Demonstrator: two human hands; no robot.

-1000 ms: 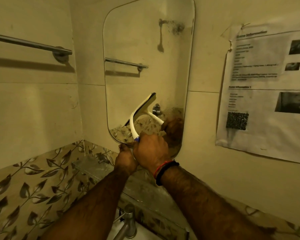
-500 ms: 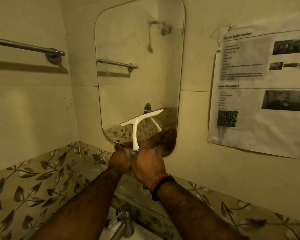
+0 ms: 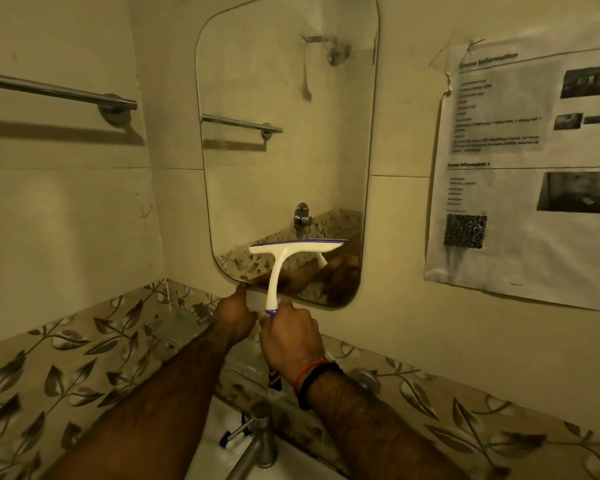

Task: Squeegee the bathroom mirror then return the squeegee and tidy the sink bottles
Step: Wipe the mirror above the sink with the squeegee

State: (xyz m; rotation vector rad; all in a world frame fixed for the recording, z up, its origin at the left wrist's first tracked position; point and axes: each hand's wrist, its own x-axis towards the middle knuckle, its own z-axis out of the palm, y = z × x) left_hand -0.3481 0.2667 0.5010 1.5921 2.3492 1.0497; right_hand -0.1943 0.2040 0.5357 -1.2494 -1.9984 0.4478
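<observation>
Both hands work at the lower edge of the mirror (image 3: 284, 150): the right hand (image 3: 291, 336) is wrapped around the bottom of the squeegee (image 3: 280, 268) handle, and the left hand (image 3: 234, 315) is raised beside it with its thumb tip against the mirror's bottom rim, gripping nothing that I can make out. That white squeegee stands nearly upright, its blade level and laid flat against the glass low down, just above the rounded bottom corners. To finish this pass well, I judge the blade should stay level and evenly pressed while it is drawn down off the bottom edge, so no streak is left along the rim; the dark smears high on the glass suggest the upper part may need another stroke. Both forearms reach up and forward from below, close together, the right wrist carrying a red and a black band. Below them sit the tap (image 3: 257, 441) and the white sink (image 3: 219, 431), with something blue and white lying near the tap, too unclear to name.
</observation>
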